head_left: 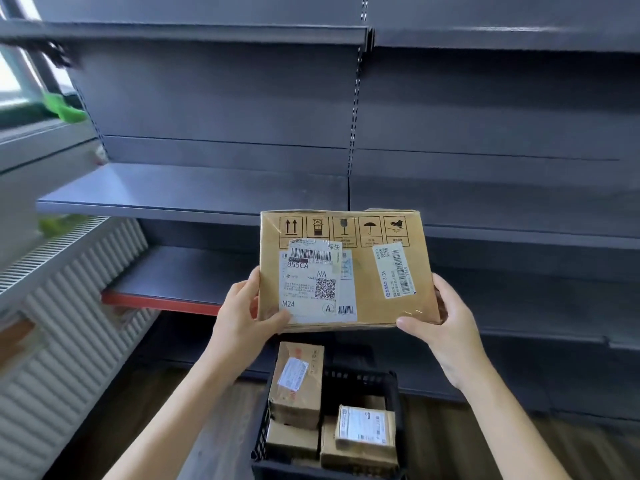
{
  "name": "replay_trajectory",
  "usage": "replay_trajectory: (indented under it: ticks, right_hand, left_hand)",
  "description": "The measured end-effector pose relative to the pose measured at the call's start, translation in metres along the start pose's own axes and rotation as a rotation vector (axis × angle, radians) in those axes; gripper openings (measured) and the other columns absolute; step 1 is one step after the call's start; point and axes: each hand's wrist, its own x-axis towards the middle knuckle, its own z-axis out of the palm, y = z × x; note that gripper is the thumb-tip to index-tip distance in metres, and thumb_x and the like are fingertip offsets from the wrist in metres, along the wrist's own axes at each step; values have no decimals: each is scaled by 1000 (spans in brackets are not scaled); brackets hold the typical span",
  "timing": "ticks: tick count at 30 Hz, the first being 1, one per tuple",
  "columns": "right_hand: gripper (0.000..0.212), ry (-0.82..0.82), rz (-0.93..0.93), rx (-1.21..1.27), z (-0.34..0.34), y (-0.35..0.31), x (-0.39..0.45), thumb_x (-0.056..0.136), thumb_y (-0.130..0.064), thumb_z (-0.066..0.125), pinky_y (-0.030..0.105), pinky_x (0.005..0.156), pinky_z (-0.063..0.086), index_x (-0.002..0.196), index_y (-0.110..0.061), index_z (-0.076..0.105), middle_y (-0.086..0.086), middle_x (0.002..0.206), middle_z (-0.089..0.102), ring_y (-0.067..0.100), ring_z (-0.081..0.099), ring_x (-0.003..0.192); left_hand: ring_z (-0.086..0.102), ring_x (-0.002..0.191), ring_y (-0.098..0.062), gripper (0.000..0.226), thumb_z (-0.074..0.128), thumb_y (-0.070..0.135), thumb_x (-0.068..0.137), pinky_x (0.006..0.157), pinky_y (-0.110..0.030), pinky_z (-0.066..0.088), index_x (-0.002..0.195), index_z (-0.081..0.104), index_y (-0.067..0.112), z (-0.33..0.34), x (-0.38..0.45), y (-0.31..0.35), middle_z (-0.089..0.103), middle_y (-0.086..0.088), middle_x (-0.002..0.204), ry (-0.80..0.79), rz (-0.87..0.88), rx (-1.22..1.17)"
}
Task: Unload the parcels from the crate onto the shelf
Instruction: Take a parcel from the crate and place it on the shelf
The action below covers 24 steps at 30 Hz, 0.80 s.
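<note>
I hold a flat brown cardboard parcel [367,271] with white shipping labels and printed handling symbols in the air in front of the dark grey shelf [194,192]. My left hand [242,313] grips its lower left corner, thumb on the label. My right hand [446,323] grips its lower right edge. Below the parcel stands a black plastic crate [388,382] on the floor. It holds several smaller cardboard parcels, one standing tall [299,382] at the left and one with a white label [365,427] at the right.
The shelving unit has several bare dark tiers; a lower one at the left has a red front edge [159,303]. A white ribbed radiator [69,317] runs along the left under a window sill. Brown wooden floor [485,445] lies around the crate.
</note>
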Motion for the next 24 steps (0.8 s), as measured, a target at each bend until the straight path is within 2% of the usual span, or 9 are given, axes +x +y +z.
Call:
replay_trajectory:
  ticks: [3,7,11,14,17,20,24]
  right_hand:
    - [65,-17,-22,27,-1,-10,-9,71,-2,77,5,64,49,113,-45,51,-23,103,64,-8,57,97]
    - [66,-56,-81,46,1,-30,-17,70,2,76,8,66,50,117,-39,53,-21,103,66,-5,60,96]
    - [67,-74,-159,80,8,-52,-23,70,5,75,7,64,49,117,-38,53,-23,100,67,-6,61,94]
    - [71,-83,-226,110,14,-67,-26,68,4,76,8,68,50,117,-40,53,-20,104,68,-3,62,96]
    - [72,-100,-281,142,18,-80,-26,66,3,77,11,73,52,118,-41,54,-16,108,68,1,63,98]
    - [76,-117,-332,181,23,-96,-21,64,1,79,17,78,54,126,-34,52,-12,111,67,5,63,101]
    - [80,-103,-396,211,33,-111,-6,62,-1,80,18,80,54,129,-32,50,-15,112,66,4,62,102]
  left_hand:
    - [47,90,26,71,72,17,77,62,5,38,86,33,76,-10,-11,8,46,24,99,17,17,25]
    - [53,94,6,75,72,19,77,69,-7,38,85,31,80,-26,-25,20,47,24,101,60,49,27]
    - [51,94,11,73,73,15,77,67,-2,40,108,28,63,-46,-38,34,46,22,104,132,86,9]
    - [49,91,23,78,73,8,76,62,4,40,118,25,53,-63,-47,45,46,19,105,193,116,-5]
    - [51,93,18,83,73,5,76,65,4,42,131,23,43,-78,-54,56,46,17,108,242,133,-32]
    - [55,88,22,85,72,2,75,66,6,40,131,22,42,-91,-56,70,46,19,110,294,179,-51]
    - [57,85,21,84,72,-1,75,68,5,41,130,23,40,-103,-45,81,45,19,110,321,225,-61]
